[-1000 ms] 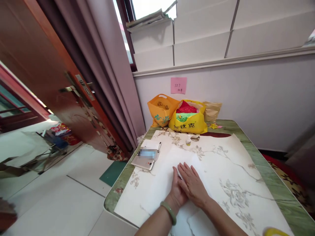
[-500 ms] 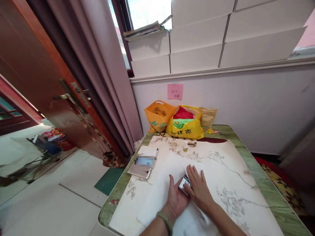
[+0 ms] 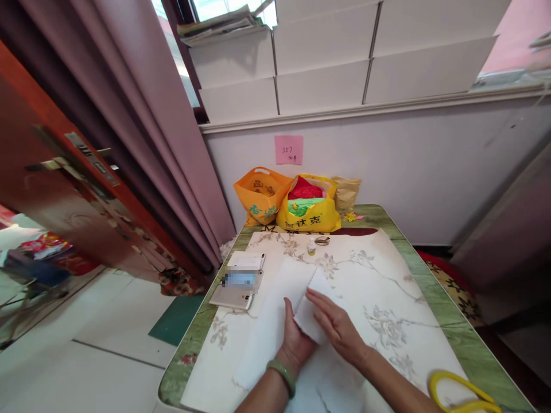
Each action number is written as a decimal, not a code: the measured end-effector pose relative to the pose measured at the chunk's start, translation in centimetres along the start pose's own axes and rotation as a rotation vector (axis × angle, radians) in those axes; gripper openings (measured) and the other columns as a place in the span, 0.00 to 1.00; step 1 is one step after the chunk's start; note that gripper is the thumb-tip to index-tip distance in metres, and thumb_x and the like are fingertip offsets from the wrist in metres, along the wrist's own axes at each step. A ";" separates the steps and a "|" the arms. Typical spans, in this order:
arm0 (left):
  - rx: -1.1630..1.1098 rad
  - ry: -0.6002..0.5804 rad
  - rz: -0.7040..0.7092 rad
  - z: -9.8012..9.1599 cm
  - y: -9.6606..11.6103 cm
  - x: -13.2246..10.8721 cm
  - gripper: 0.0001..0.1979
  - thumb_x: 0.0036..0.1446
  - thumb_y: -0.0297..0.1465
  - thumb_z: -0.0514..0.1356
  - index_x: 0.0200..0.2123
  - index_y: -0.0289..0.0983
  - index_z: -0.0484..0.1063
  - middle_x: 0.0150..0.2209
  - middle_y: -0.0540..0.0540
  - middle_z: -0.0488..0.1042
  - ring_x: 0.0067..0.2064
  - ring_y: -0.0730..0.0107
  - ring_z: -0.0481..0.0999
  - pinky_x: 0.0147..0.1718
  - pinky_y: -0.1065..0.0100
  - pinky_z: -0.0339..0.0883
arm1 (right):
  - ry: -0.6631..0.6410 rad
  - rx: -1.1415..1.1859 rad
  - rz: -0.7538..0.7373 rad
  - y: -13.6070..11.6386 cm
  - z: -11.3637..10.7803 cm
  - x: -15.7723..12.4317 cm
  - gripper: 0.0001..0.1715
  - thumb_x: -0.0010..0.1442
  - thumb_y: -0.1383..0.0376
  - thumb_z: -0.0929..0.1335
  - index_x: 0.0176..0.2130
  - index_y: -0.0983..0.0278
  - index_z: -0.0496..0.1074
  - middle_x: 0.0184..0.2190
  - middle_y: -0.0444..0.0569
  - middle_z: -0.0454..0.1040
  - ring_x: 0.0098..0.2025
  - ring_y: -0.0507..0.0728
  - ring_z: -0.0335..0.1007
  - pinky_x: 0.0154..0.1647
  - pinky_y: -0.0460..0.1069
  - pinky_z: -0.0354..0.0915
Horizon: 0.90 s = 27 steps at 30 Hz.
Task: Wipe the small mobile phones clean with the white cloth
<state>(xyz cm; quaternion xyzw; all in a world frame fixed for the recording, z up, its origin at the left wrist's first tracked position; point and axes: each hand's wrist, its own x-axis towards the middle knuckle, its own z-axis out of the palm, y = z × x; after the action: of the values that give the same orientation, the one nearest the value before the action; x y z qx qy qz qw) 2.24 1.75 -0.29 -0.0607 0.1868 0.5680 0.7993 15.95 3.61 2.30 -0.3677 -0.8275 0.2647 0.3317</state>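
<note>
My left hand [image 3: 296, 338] and my right hand [image 3: 337, 324] rest together on a white sheet of paper [image 3: 275, 310] that lies on the flowered covering [image 3: 387, 298] of a green table [image 3: 434, 275]. Both hands hold a lifted white flap of that paper [image 3: 310, 307]. The left hand's fingers are tucked under the flap and hidden. The right hand's fingers lie stretched over its top edge. A green bangle [image 3: 282, 376] is on my left wrist.
A phone [image 3: 235, 295] and a white notebook [image 3: 247, 261] lie at the table's left edge. Orange [image 3: 260, 198] and yellow [image 3: 307, 215] bags stand at the far end by the wall, with a small bottle [image 3: 311, 246] before them. Yellow scissors [image 3: 462, 393] lie near right. A door and curtain stand left.
The view has swung right and down. A small dark patterned thing seen between my hands half a second ago is now covered by the white flap, which my hands have raised.
</note>
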 end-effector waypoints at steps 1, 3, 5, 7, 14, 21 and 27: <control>0.007 -0.030 0.012 0.0 0.0 0.2 0.27 0.58 0.49 0.55 0.48 0.33 0.74 0.47 0.39 0.78 0.53 0.56 0.74 0.58 0.58 0.60 | 0.070 -0.045 0.046 0.5 0.0 0.2 0.25 0.70 0.59 0.56 0.63 0.58 0.61 0.63 0.50 0.62 0.64 0.57 0.57 0.64 0.57 0.59; 0.019 -0.074 0.012 -0.1 0.0 0.4 0.30 0.58 0.50 0.54 0.51 0.32 0.73 0.50 0.37 0.76 0.55 0.54 0.72 0.59 0.56 0.59 | 0.136 -0.173 0.068 1.2 0.6 0.1 0.25 0.69 0.60 0.57 0.62 0.61 0.62 0.62 0.53 0.63 0.64 0.60 0.57 0.65 0.61 0.56; 0.012 -0.096 0.006 -0.4 0.1 0.5 0.30 0.59 0.50 0.54 0.50 0.32 0.73 0.50 0.37 0.76 0.57 0.53 0.71 0.59 0.55 0.59 | 0.080 -0.282 0.004 1.3 1.4 -0.2 0.27 0.69 0.62 0.57 0.64 0.63 0.59 0.63 0.54 0.61 0.66 0.60 0.54 0.66 0.63 0.53; 0.007 -0.098 -0.028 -0.7 0.2 0.5 0.28 0.59 0.50 0.53 0.49 0.33 0.74 0.51 0.38 0.76 0.57 0.54 0.70 0.58 0.56 0.60 | -0.045 -0.348 -0.084 1.0 2.2 -0.3 0.29 0.68 0.62 0.58 0.66 0.64 0.54 0.65 0.53 0.57 0.68 0.60 0.49 0.67 0.63 0.50; 0.041 -0.134 -0.038 0.0 0.2 0.3 0.30 0.59 0.53 0.51 0.54 0.39 0.70 0.56 0.41 0.71 0.61 0.56 0.66 0.60 0.55 0.58 | -0.220 -0.440 -0.058 0.9 2.6 2.1 0.37 0.68 0.50 0.56 0.68 0.65 0.46 0.68 0.52 0.47 0.70 0.61 0.40 0.68 0.63 0.43; 0.055 -0.040 0.019 1.5 0.1 0.3 0.27 0.60 0.50 0.53 0.51 0.36 0.71 0.53 0.37 0.73 0.54 0.56 0.73 0.54 0.57 0.64 | -0.090 -0.568 0.138 3.8 2.4 4.3 0.35 0.69 0.52 0.52 0.68 0.65 0.46 0.68 0.52 0.47 0.70 0.60 0.38 0.68 0.63 0.40; 0.062 -0.040 0.007 1.4 0.2 0.1 0.30 0.59 0.51 0.53 0.54 0.34 0.70 0.53 0.35 0.73 0.53 0.54 0.73 0.54 0.54 0.64 | 0.032 -0.602 0.174 3.4 2.2 1.0 0.35 0.70 0.55 0.52 0.69 0.65 0.36 0.68 0.54 0.46 0.70 0.62 0.38 0.67 0.67 0.33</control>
<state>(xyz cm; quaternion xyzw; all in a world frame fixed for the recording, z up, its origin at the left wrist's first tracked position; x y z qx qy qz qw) 2.40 2.28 0.96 -0.0240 0.1886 0.5656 0.8025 15.32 5.93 -1.05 -0.5229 -0.8288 0.0295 0.1969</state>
